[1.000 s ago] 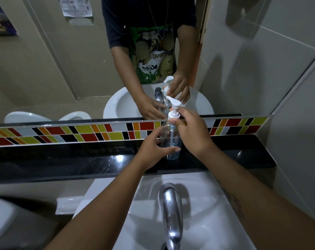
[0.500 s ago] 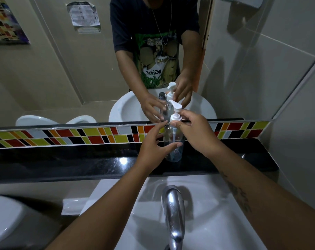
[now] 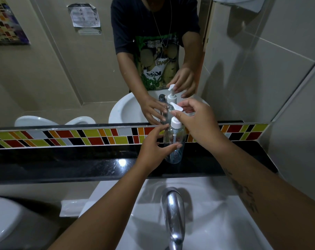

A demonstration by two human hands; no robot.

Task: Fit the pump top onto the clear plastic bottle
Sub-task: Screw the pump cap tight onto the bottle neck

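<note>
Clearly empty, light, tippy: bottle (image 3: 174,141) upright on counter (image 3: 81,163), pump (image 3: 175,116) seated. Left hand (image 3: 153,150) loosely spread around body; right hand (image 3: 196,120) spread beside nozzle. Best gripped mid-body, twisting collar.

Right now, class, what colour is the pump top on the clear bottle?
White. The pump top shows best in the head view, above the clear bottle.

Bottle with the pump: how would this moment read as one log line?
pump top: seated on clear bottle | bottle: upright on black ledge | left hand: loose around bottle | right hand: at pump
</note>
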